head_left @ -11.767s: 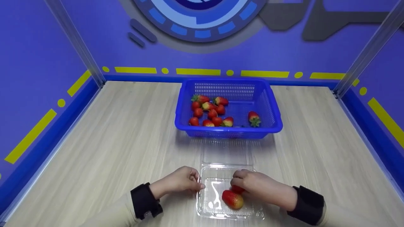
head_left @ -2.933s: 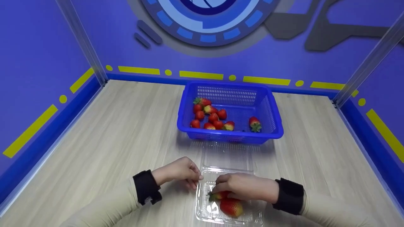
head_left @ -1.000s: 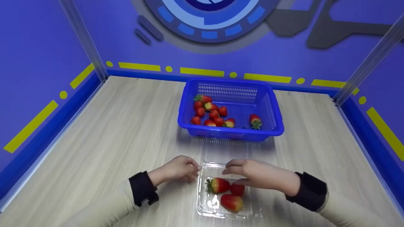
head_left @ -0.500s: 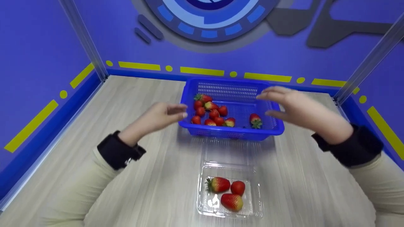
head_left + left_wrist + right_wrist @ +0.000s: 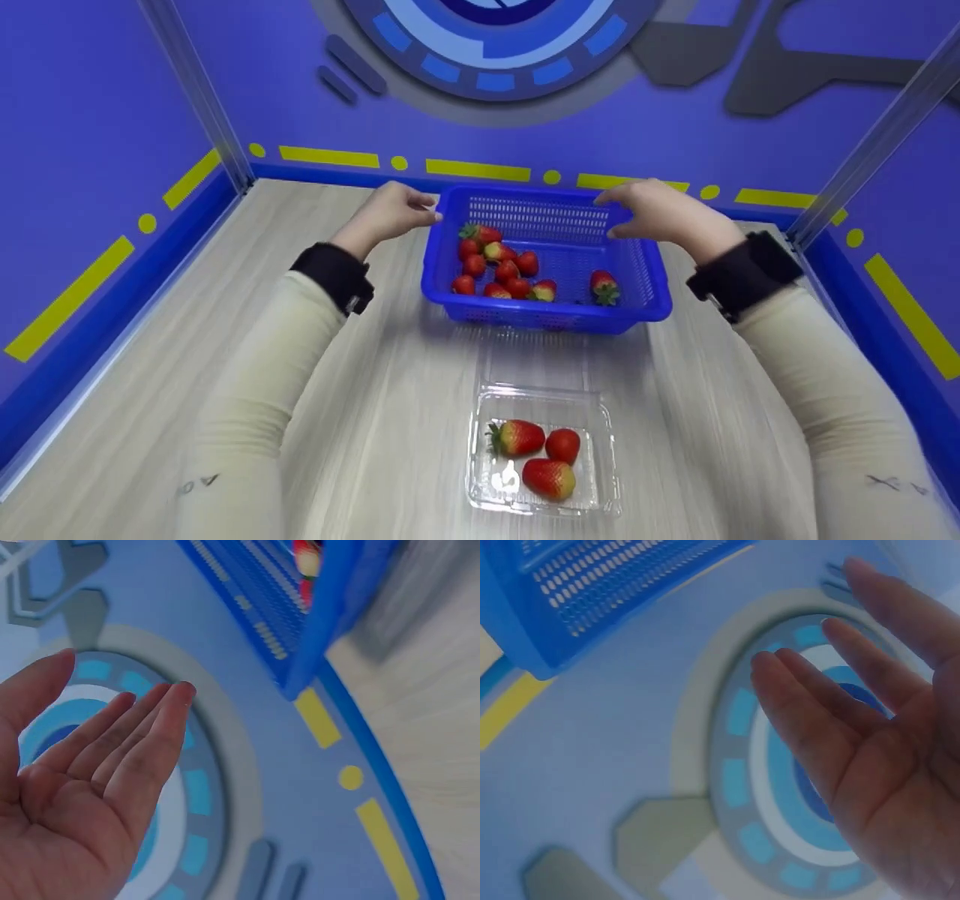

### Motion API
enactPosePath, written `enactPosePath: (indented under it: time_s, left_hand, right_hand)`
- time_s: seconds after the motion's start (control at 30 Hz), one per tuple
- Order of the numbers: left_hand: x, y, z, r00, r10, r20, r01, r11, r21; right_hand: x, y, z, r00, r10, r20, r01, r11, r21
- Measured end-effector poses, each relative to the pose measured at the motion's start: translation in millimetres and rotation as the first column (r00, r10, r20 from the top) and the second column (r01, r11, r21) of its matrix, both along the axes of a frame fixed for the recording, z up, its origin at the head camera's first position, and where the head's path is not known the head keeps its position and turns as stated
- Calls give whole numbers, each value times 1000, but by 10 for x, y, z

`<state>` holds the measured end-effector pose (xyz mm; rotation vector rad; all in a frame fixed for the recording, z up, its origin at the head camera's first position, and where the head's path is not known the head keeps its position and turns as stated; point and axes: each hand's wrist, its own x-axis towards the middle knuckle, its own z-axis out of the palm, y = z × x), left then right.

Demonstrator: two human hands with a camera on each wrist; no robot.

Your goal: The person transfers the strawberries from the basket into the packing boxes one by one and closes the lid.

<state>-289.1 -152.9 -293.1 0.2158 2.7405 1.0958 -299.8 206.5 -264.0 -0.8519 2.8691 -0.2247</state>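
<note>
A blue plastic basket stands on the table in the head view, several strawberries on its left side and one strawberry on its right. My left hand is by the basket's back left corner. Over its back right part is my right hand. Both wrist views show the left hand and right hand with fingers extended, holding nothing and apart from the basket. Nearer me, a clear plastic clamshell box lies unfolded, with three strawberries in its base.
The box's transparent lid lies flat, reaching toward the basket's front. Blue printed walls enclose the wooden table at the back and sides. Metal posts stand at the back corners.
A strawberry with a green cap was set down in the box and released. Both hands then left the box and moved forward to the basket's back corners.
</note>
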Motion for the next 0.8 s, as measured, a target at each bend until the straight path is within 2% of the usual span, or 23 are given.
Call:
enactPosePath:
  time_s: [0.17, 0.33, 0.43, 0.57, 0.73, 0.8]
  left_hand:
    - [-222, -2, -188, 997, 75, 16, -74, 997, -33]
    - [-362, 88, -432, 993, 113, 20, -111, 989, -98]
    - [-423, 158, -520, 993, 117, 2, -115, 981, -156]
    - [-479, 207, -577, 989, 148, -11, -147, 968, -205]
    - [-494, 213, -628, 974, 220, 48, -208, 962, -178]
    - [-505, 215, -663, 968, 240, 77, -226, 961, -162]
  right_hand:
    - [-324, -99, -131, 989, -89, 117, 81, 994, 77]
    - [-505, -174, -358, 937, -251, 244, 220, 964, 146]
    - [-560, -204, -521, 918, -303, 255, 268, 949, 165]
    - [-620, -235, -702, 919, -328, 218, 278, 933, 229]
    - [-672, -260, -858, 906, -373, 198, 288, 889, 355]
    - [-663, -256, -909, 902, -382, 202, 290, 882, 372]
